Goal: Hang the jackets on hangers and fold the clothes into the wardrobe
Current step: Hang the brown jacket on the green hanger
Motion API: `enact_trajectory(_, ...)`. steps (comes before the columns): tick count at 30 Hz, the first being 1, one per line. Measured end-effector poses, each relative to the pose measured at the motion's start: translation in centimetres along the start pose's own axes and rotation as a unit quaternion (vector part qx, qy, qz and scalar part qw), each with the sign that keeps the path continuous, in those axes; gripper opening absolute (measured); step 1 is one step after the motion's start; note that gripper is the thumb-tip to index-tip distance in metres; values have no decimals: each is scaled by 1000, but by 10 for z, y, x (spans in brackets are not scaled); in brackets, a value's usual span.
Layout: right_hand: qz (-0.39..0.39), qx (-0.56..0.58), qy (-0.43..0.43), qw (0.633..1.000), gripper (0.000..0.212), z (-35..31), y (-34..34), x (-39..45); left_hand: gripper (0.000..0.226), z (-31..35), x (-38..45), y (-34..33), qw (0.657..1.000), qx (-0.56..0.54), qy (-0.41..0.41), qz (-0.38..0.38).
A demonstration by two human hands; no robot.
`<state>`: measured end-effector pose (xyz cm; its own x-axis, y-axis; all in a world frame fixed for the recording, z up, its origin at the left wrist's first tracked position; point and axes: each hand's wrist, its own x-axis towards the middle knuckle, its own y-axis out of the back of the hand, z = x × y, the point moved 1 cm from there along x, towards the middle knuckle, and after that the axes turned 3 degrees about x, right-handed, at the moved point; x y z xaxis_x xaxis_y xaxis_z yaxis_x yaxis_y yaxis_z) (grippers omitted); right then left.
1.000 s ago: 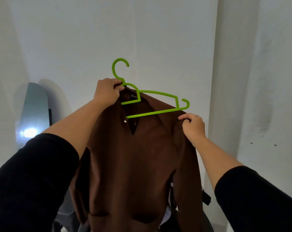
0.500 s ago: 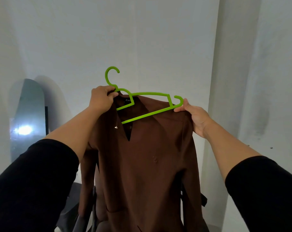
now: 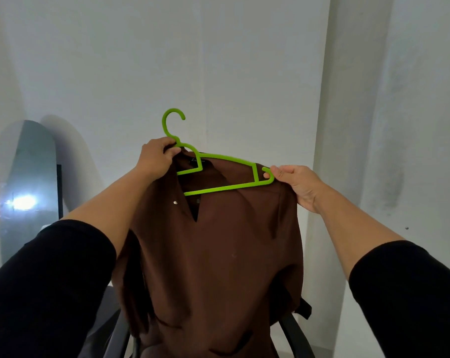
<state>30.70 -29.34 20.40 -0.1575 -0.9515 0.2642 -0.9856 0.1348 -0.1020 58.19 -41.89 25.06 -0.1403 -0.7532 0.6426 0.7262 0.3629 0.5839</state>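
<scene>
Jacket hangs lengthwise straight down in front of you, collar up, between both arms. You're mid-way fitting the hanger, its bar sloping up to the right, hook up. Your left hand grips its neck and the collar; your right hand pinches its right tip, so next tuck that tip under the shoulder.

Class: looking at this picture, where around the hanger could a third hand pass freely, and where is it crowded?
Free: around the hook of the green hanger, above the left hand, against bare wall. Crowded: the neck, filled by the left hand's grip, and the end gripped by the right hand at the brown jacket shoulder.
</scene>
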Motion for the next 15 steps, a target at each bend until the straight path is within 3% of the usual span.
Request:
enact_trajectory(2, 10, -75, 7, 997, 13, 4, 1, 1, 36, 2, 2, -5, 1000, -16, 2, -20)
enact_trajectory(6, 37, -250, 36, 967, 14, 14, -7, 3, 67, 15, 5, -18, 996, 1, 91, -8)
enact_trajectory(9, 81, -354, 61, 930, 2, 20, -13, 8, 68, 25, 4, -29, 993, 67, 94, 33)
enact_trajectory(11, 96, -410, 69, 904, 10, 24, -16, 11, 65, 28, 4, -33, 991, 85, 88, 48)
enact_trajectory(15, 41, -438, 71, 895, 23, 26, -14, 10, 61, 29, 8, -38, 992, 80, 90, 35)
